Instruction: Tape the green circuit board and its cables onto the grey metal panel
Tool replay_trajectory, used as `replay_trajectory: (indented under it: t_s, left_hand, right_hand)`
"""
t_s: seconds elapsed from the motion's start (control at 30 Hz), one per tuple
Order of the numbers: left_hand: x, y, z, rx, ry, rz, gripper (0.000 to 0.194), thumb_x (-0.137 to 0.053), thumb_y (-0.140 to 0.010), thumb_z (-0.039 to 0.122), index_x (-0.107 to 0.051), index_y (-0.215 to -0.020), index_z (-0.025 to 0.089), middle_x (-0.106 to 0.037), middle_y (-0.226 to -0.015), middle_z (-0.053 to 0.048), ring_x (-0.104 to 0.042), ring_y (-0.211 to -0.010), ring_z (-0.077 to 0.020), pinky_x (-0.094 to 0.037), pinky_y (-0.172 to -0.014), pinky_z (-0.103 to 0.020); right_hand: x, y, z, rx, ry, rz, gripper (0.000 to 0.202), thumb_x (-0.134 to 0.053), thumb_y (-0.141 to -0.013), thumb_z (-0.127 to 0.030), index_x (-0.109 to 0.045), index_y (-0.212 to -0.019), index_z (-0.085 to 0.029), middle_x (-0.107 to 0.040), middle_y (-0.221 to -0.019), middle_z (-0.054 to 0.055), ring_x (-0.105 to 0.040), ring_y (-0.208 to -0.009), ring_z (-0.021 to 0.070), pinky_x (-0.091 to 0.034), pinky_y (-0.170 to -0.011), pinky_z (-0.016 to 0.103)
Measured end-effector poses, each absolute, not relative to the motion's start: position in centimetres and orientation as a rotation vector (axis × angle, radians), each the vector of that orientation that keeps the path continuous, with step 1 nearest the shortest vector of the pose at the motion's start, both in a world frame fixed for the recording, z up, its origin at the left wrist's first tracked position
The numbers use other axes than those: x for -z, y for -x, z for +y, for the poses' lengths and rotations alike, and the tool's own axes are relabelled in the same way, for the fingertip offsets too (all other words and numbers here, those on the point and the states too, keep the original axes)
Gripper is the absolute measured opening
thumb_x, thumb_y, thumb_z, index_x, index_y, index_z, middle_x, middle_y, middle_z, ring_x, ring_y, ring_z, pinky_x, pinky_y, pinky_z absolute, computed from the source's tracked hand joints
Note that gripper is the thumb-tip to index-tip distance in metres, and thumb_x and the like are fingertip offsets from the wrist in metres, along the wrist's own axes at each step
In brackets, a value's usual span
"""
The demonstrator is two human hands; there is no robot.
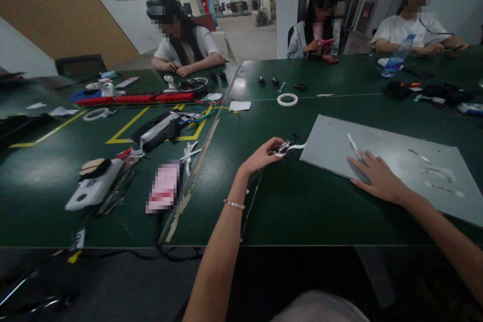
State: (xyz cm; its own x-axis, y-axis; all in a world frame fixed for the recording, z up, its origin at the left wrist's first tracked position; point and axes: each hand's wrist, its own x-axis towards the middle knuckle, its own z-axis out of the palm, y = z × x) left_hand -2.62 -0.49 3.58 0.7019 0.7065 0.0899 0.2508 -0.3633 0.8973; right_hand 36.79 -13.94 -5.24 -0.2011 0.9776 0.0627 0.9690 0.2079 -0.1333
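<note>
Open office floor, a long green table [302,206], three co-workers seated along its far side. At the near edge, one person's two bare hands.

Left hand [263,156]: curled, fingers closed round a small metallic part [284,148] just above or on the table, can't tell which. A white strip [297,147] runs from the part toward the grey panel [328,143]. Right hand [379,177]: open, fingers spread, resting flat on the panel's near edge, gripping nothing visible. Its fingertips lie beside a short white strip piece [351,142]; contact unclear.

Further out: more strip pieces on the panel's right half; beyond the panel, a white tape roll [287,104] and a wrench [282,87]. Off left, a pink packet [166,186].

Judgement: step in hand looks like handling strip at the small part, left hand steadying it. Next move seems to call for a fingertip pinch from the right hand, without creasing the strip.
</note>
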Motion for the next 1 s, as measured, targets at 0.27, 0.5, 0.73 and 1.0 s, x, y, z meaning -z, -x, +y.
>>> replay_trajectory:
  t_s: [0.27,0.5,0.73,1.0]
  left_hand:
    - [-3.8,3.0,-0.5,-0.694,-1.841,0.764,0.047,-0.064,-0.073,0.030,-0.053,-0.118,0.023,-0.060,-0.120,-0.005,-0.057,-0.111,-0.0218,-0.046,-0.095,-0.035]
    - [-3.7,2.8,-0.5,-0.723,-1.884,0.763,0.048,-0.065,-0.072,0.036,-0.052,-0.117,0.024,-0.057,-0.126,-0.006,-0.055,-0.113,-0.0204,-0.045,-0.096,-0.034]
    - [-3.6,2.8,-0.6,-0.700,-2.029,0.709,0.043,-0.067,-0.073,0.038,-0.052,-0.110,0.024,-0.053,-0.130,-0.006,-0.050,-0.120,-0.0216,-0.039,-0.101,-0.036]
    - [-3.3,2.5,-0.4,-0.658,-2.093,0.684,0.049,-0.068,-0.072,0.038,-0.051,-0.114,0.021,-0.050,-0.128,-0.008,-0.048,-0.119,-0.0243,-0.036,-0.103,-0.038]
  right_hand:
    - [2.9,-31.3,-14.5,-0.338,1.694,-2.356,0.072,-0.050,-0.081,-0.065,-0.035,-0.145,-0.036,-0.014,-0.157,-0.001,-0.013,-0.143,0.0351,-0.014,-0.113,0.059]
    - [1.0,-28.8,-11.3,-0.825,1.590,-1.743,0.064,-0.052,-0.086,-0.053,-0.037,-0.143,-0.029,-0.040,-0.146,0.006,-0.044,-0.130,0.0261,-0.037,-0.107,0.047]
    - [1.3,-27.3,-6.3,-0.900,1.762,-1.455,0.052,-0.062,-0.078,-0.039,-0.054,-0.127,-0.021,-0.058,-0.126,0.013,-0.062,-0.105,0.0243,-0.051,-0.085,0.040]
    - [2.7,-27.9,-5.9,-0.762,1.763,-1.514,0.038,-0.061,-0.076,-0.030,-0.063,-0.112,-0.018,-0.069,-0.100,0.008,-0.065,-0.089,0.0194,-0.050,-0.080,0.034]
